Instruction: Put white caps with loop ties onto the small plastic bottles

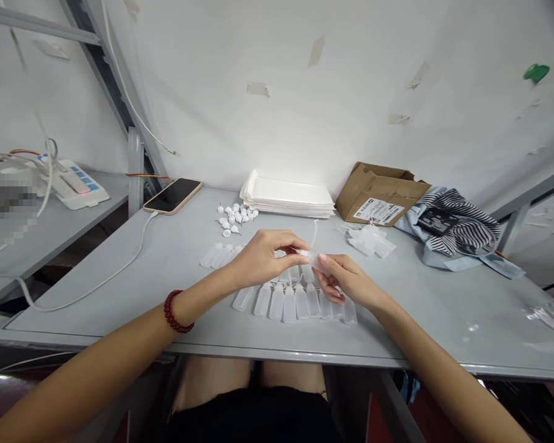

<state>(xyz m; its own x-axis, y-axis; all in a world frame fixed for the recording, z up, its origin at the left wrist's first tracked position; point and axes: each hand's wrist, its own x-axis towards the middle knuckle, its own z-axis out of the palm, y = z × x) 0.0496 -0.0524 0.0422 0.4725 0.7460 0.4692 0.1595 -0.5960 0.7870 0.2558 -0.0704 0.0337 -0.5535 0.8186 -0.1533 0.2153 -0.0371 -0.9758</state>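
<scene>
Between finger and thumb, my left hand (277, 253) pinches a small white cap (303, 253). My right hand (344, 277) grips a translucent plastic squeeze bottle (321, 265), mostly covered by the fingers. The cap is at the neck end of the bottle; whether the two are joined I cannot tell. Below both hands, several similar bottles (289, 304) lie side by side in a row. More bottles (216, 255) lie left of my left hand. Farther back is a loose pile of white caps (235, 215), some with thin needle-like tips.
A stack of white trays or cards (289, 195) rests against the wall beside an open cardboard box (378, 194). Clear plastic pieces (368, 240) lie before the box, striped cloth (466, 221) to its right. A phone (173, 195) with a charging cable lies left.
</scene>
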